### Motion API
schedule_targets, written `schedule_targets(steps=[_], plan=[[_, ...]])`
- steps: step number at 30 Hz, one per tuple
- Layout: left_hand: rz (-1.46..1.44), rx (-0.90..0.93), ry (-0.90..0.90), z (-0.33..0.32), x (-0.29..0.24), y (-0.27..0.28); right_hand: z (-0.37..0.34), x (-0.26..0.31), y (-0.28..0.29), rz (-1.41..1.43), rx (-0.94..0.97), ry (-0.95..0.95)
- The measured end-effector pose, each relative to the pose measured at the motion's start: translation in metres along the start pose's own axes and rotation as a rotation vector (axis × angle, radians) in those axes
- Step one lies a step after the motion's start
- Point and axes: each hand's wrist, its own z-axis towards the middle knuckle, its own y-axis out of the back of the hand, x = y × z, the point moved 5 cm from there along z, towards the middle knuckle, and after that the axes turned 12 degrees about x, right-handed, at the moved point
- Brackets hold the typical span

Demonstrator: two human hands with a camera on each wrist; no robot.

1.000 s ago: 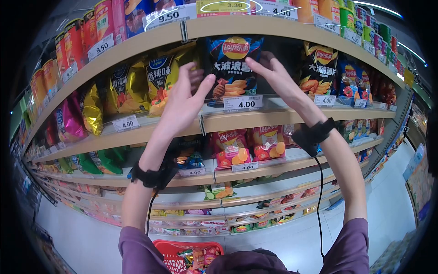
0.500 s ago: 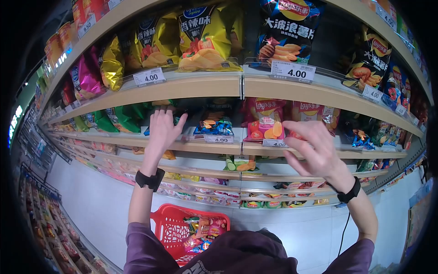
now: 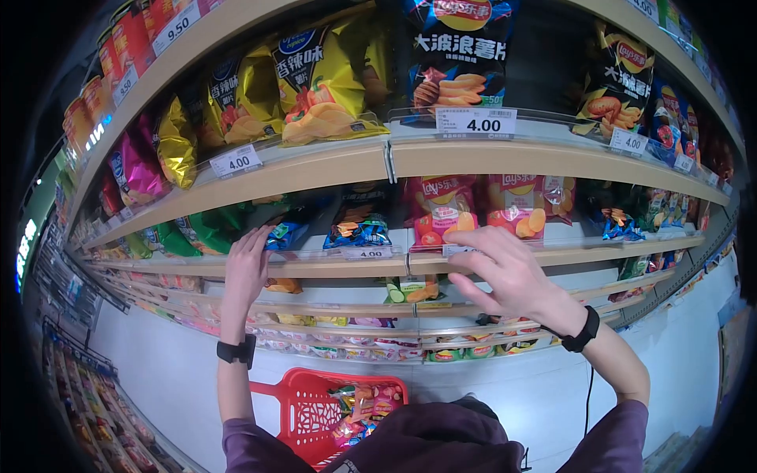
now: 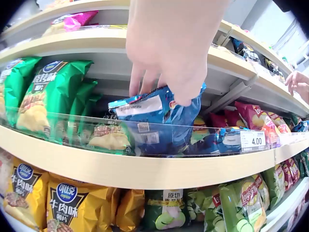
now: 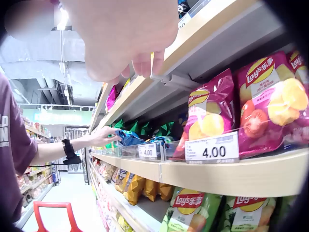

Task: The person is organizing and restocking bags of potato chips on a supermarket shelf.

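My left hand (image 3: 247,264) is at the second shelf, with its fingers behind and its thumb in front of a blue chip bag (image 4: 161,118). In the left wrist view the hand (image 4: 169,53) pinches the bag's upper part, and the bag leans behind the clear shelf lip. Out in front of the same shelf hovers my right hand (image 3: 505,272), fingers loosely bent and holding nothing. Nearest to it are pink Lay's bags (image 3: 441,206), which stand upright behind a price tag. Another blue bag (image 3: 356,229) lies between the two hands.
Green chip bags (image 4: 53,94) stand left of the blue one. Above runs a shelf edge (image 3: 505,162) with yellow bags (image 3: 323,87) and a black-blue Lay's bag (image 3: 457,59). A red basket (image 3: 296,426) holding several snack bags is on the floor.
Both hands have come down from the black-blue Lay's bag, which stays on the upper shelf. The left hand has reached the second shelf and taken hold of a blue chip bag.
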Motion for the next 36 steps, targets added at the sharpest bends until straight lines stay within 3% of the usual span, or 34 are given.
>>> schedule_targets(steps=[5,6,7,9,10,12,13,14,16,18,21,24,26,28,30,31,33,34,36], plan=[[-0.176,-0.355,0.129,-0.033,-0.008,0.019,0.015,0.011,-0.051,0.348,0.06,-0.047],[-0.23,-0.409,0.25,-0.049,-0.003,0.014,0.018,0.016,-0.06,0.421,0.083,-0.053],[-0.283,-0.462,0.371,-0.065,0.004,0.008,0.021,0.018,-0.072,0.554,0.204,-0.155],[-0.334,-0.634,0.38,-0.083,-0.016,0.025,0.024,0.028,-0.098,0.824,0.447,-0.356],[-0.341,-0.708,0.367,-0.093,-0.027,0.027,0.027,0.034,-0.106,0.987,0.457,-0.365],[-0.248,-0.645,0.167,-0.093,-0.079,0.051,0.033,0.042,-0.12,1.309,0.477,-0.374],[-0.215,-0.633,0.008,-0.095,-0.101,0.051,0.04,0.05,-0.105,1.505,0.608,-0.59],[-0.179,-0.62,-0.148,-0.098,-0.123,0.052,0.044,0.053,-0.11,1.741,0.527,-0.602],[-0.108,-0.307,-0.375,-0.098,-0.172,0.062,0.049,0.059,-0.12,2.21,0.333,-0.604],[0.038,-0.143,-0.551,-0.1,-0.198,0.042,0.05,0.054,-0.104,2.078,0.164,-0.697],[-0.223,-0.065,-0.558,-0.091,-0.215,0.048,0.037,0.041,-0.111,1.909,0.092,-0.686],[-0.498,-0.413,-0.261,-0.074,-0.187,0.057,0.026,0.03,-0.088,1.825,0.079,-0.68],[-0.899,-0.407,-0.094,-0.045,-0.174,0.054,0.025,0.028,-0.057,1.635,0.058,-0.656],[-1.492,-0.111,-0.031,-0.023,-0.179,0.041,0.024,0.025,-0.041,1.471,-0.064,-0.629],[-1.812,0.235,0.017,-0.012,-0.191,0.027,0.025,0.022,-0.03,1.346,-0.28,-0.541],[-1.821,0.261,0.02,-0.007,-0.194,0.023,0.027,0.017,-0.023,1.044,-0.377,-0.46],[-1.831,0.308,0.02,0.006,-0.202,0.014,0.028,0.01,-0.004,0.884,-0.196,-0.431],[-1.851,0.248,-0.007,0.014,-0.205,0.02,0.029,0.006,0.007,0.801,-0.109,-0.415],[-1.888,0.134,-0.055,0.025,-0.207,0.031,0.032,-0.007,0.034,0.662,-0.232,-0.423]])
